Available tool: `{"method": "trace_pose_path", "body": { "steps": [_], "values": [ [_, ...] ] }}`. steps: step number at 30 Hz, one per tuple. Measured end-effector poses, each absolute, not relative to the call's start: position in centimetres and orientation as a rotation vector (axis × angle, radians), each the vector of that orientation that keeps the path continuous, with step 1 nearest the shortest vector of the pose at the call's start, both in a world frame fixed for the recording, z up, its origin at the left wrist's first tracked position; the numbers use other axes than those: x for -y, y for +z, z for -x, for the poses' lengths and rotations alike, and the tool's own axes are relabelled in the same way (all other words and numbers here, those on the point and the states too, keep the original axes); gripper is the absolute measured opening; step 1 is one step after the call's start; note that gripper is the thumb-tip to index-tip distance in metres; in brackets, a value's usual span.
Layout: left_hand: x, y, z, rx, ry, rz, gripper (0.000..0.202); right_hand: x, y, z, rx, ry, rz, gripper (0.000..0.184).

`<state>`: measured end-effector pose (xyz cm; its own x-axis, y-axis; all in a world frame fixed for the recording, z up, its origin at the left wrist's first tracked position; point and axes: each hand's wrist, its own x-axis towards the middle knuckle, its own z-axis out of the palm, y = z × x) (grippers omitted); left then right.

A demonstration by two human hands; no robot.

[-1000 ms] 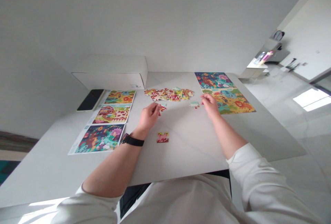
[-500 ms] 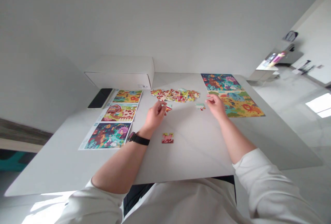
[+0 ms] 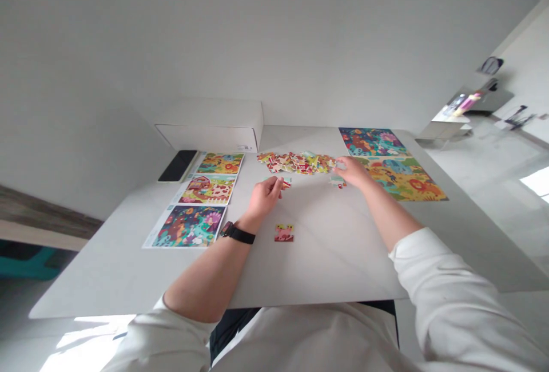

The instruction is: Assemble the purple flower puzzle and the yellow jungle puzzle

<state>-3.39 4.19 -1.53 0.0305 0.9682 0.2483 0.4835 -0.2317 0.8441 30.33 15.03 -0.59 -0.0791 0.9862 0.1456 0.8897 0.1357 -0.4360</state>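
Observation:
A heap of loose puzzle pieces [image 3: 295, 161] lies mid-table near the far side. My left hand [image 3: 263, 197], with a black watch at the wrist, is closed in a pinch on a small red and white puzzle piece [image 3: 285, 182] just in front of the heap. My right hand [image 3: 352, 170] reaches to the heap's right end, fingers curled over a pale piece [image 3: 337, 179]; I cannot tell whether it grips it. A small joined block of pink and red pieces [image 3: 283, 233] lies alone closer to me, between my forearms.
Two finished puzzles [image 3: 390, 161] lie at the right. Three picture cards [image 3: 201, 200] lie in a column at the left, with a black phone [image 3: 177, 166] and a white box [image 3: 212, 124] behind them. The white table [image 3: 326, 257] ends just before my body.
My right hand has moved left from the finished puzzle's edge toward the heap's right end. My left hand stays pinched on its piece. The camera has turned slightly.

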Motion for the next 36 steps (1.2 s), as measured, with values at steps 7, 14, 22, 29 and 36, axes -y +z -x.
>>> {"method": "trace_pose_path", "body": {
  "steps": [7,14,22,29,36],
  "values": [
    [-4.2,-1.6,3.4,-1.481,1.145,-1.748,0.051,-18.3,-0.5,-26.9,2.362,0.200,1.810,0.056],
    [-4.4,-2.1,3.4,-1.474,1.133,-1.734,0.050,-21.2,-0.8,-26.9,2.378,0.205,1.812,0.051],
    [-4.3,-2.0,3.3,-1.468,1.121,-1.714,0.050,-22.7,0.0,-24.8,2.433,0.259,1.671,0.055],
    [-4.3,-2.0,3.2,-1.472,1.143,-1.672,0.042,-22.0,0.1,-20.4,2.537,0.286,1.381,0.052],
    [-4.3,-1.9,3.1,-1.461,1.156,-1.639,0.038,-20.5,-0.3,-19.2,2.641,0.208,1.439,0.061]
  ]
}}
